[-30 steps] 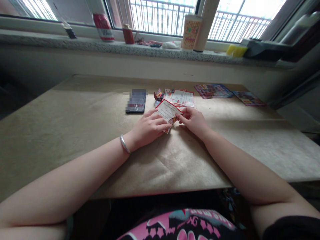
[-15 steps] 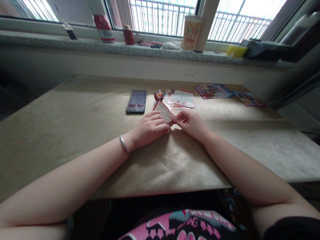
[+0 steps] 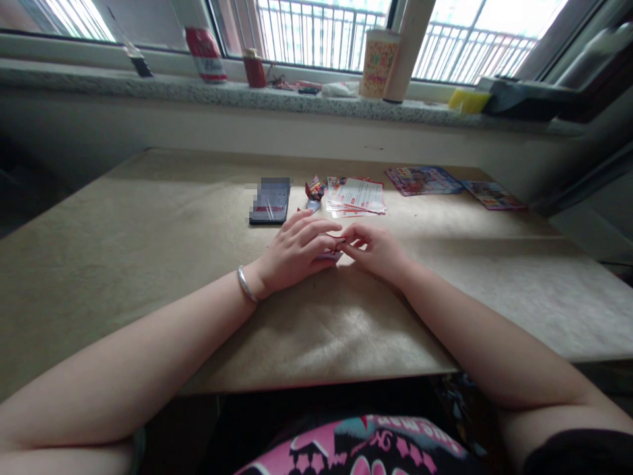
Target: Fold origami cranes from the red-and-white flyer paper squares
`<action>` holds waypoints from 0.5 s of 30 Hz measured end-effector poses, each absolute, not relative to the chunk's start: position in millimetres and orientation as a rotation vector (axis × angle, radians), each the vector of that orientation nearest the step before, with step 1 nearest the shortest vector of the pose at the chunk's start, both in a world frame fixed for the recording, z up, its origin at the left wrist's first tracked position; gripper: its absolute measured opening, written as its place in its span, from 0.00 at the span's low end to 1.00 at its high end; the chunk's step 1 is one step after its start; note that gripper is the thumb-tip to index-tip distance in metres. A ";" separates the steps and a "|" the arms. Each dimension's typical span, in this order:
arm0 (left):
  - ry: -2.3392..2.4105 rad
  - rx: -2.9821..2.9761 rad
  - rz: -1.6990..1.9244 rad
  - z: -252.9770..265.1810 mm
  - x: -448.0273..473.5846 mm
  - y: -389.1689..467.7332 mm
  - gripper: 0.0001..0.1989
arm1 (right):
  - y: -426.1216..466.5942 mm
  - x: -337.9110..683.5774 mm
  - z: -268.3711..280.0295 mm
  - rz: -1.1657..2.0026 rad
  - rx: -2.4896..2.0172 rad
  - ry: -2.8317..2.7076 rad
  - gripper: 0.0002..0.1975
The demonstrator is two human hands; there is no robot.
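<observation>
A red-edged printed card (image 3: 331, 255) is between my hands just above the tabletop, mostly covered by my fingers. My left hand (image 3: 298, 254), with a silver bangle (image 3: 246, 284) at the wrist, lies over the card, fingers bent across it and thumb at its near side. My right hand (image 3: 374, 252) pinches the card's right end between thumb and fingertips. Just beyond my hands is a stack of similar white, red-edged cards (image 3: 363, 193). Left of that stack stands a small folded, colourful paper piece (image 3: 314, 188).
A dark phone-like device (image 3: 271, 200), partly blurred out, lies left of the cards. Colourful picture cards (image 3: 428, 180) lie at the table's (image 3: 148, 257) back right. On the windowsill stand a red can (image 3: 205, 56), a red bottle (image 3: 254, 69) and a patterned cup (image 3: 378, 66).
The card's raised, printed flap has come down and is now under my left fingers. My left hand has spread over it. My right hand keeps its pinch at the right end.
</observation>
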State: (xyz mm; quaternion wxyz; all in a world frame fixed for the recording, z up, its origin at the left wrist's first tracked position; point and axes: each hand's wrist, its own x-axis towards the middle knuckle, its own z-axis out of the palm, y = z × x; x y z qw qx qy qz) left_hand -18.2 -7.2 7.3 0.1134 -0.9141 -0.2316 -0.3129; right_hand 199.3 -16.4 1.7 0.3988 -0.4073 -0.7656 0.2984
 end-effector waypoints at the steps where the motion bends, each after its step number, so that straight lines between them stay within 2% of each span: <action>1: -0.698 -2.694 -0.923 6.5 -18.4 -6.5 0.14 | -16.3 199.2 1.3 0.755 -1.028 -1.938 0.10; 4: -0.756 -2.720 -0.941 3.8 -18.8 -4.1 0.25 | -15.2 199.1 0.4 0.747 -1.024 -1.949 0.07; 6: -0.821 -2.711 -0.929 2.4 -19.0 -2.6 0.29 | -15.1 198.9 0.6 0.734 -1.029 -1.955 0.05; 15: -0.815 -2.672 -0.788 1.5 -21.4 1.6 0.34 | -22.2 195.4 7.9 0.719 -1.013 -2.019 0.07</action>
